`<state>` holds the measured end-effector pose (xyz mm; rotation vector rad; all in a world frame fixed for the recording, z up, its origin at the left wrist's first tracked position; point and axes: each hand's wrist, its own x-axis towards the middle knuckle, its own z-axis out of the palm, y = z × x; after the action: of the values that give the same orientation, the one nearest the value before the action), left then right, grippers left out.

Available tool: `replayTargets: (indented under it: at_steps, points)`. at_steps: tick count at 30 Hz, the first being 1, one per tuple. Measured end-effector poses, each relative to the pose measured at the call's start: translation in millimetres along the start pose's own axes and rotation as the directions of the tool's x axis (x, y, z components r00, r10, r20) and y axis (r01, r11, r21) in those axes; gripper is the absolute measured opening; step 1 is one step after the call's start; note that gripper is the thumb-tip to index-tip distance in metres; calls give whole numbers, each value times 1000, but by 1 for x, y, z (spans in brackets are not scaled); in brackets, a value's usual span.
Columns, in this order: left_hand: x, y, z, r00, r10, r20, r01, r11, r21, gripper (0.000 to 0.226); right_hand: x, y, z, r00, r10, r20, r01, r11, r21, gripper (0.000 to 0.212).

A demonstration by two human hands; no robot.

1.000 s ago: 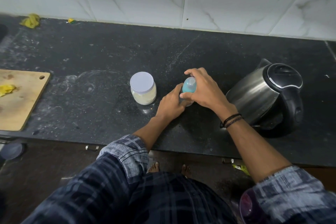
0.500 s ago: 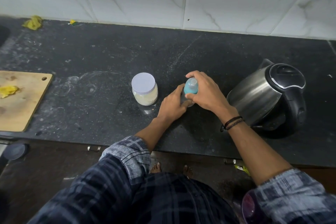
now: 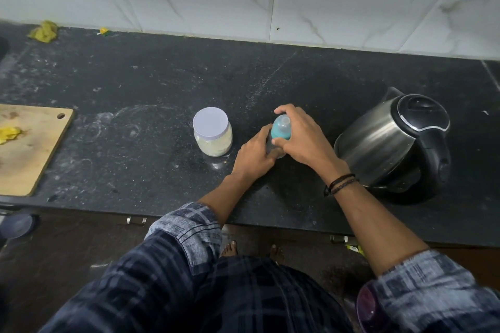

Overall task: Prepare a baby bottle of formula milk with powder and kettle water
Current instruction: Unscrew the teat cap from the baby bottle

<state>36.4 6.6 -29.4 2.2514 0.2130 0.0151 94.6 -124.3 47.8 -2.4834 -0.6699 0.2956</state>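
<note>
On the dark stone countertop (image 3: 135, 84), about midway between left and right and towards the near edge, the baby bottle (image 3: 280, 129) stands upright with its teal collar and clear cap on. The left hand (image 3: 254, 155) is wrapped round the bottle's lower body, and the right hand (image 3: 300, 138) is curled over the top, its fingers closed round the teal collar. A lidded jar of pale powder (image 3: 212, 131) stands just left of the bottle, and a steel electric kettle (image 3: 392, 138) with its black lid down sits to the right. The bottle looks small, light and smooth-walled. It would probably tip or spin easily, so the firm hold belongs low on the body while the collar is turned. The clear body shows little, and I cannot tell whether anything is inside. A wooden cutting board (image 3: 27, 149) lies far left.
</note>
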Motion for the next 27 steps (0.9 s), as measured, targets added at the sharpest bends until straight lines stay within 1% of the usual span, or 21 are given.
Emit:
replayTargets:
  at_steps: [2, 5, 6, 9, 10, 14, 15, 18, 19, 21, 23, 27]
  points:
    - [0, 0, -1, 1000, 1, 1, -1, 1000, 10, 60, -1, 0, -1, 1000, -14, 9, 14, 1000, 21, 76]
    - [-1, 0, -1, 1000, 5, -3, -5, 1000, -2, 62, -1, -1, -3, 999, -30, 17, 30, 999, 38, 85]
    - [-1, 0, 0, 1000, 6, -5, -6, 1000, -3, 62, -1, -1, -2, 999, -33, 7, 33, 999, 32, 84]
    - [0, 0, 0, 1000, 4, -5, -4, 1000, 12, 60, -2, 1, 0, 999, -34, 4, 34, 999, 3, 72]
    - [0, 0, 0, 1000, 4, -2, -4, 1000, 16, 60, -2, 1, -1, 1000, -30, 10, 30, 1000, 10, 73]
    - [0, -2, 0, 1000, 2, 1, -2, 1000, 7, 60, 0, 1, -4, 1000, -24, 11, 23, 998, 52, 88]
    - [0, -2, 0, 1000, 3, 2, -3, 1000, 4, 60, 0, 1, -5, 1000, -23, 10, 23, 999, 42, 86]
    - [1, -2, 0, 1000, 1, 13, -1, 1000, 14, 62, 1, 4, -7, 999, -38, 26, 38, 999, 5, 70]
    - [1, -2, 0, 1000, 3, 12, -3, 1000, 16, 62, 1, 4, -8, 998, -49, 46, 48, 999, 3, 70]
    - [2, -2, 0, 1000, 11, 7, -11, 1000, 11, 62, 3, 4, -11, 994, -70, 81, 70, 998, 5, 77]
    - [1, -3, 1, 1000, 13, 6, -13, 1000, 0, 61, 3, 4, -11, 995, -66, 74, 66, 998, 9, 79]
    - [2, -4, 0, 1000, 8, 15, -8, 1000, 11, 63, 4, 5, -9, 998, -46, 38, 48, 998, -50, 62]
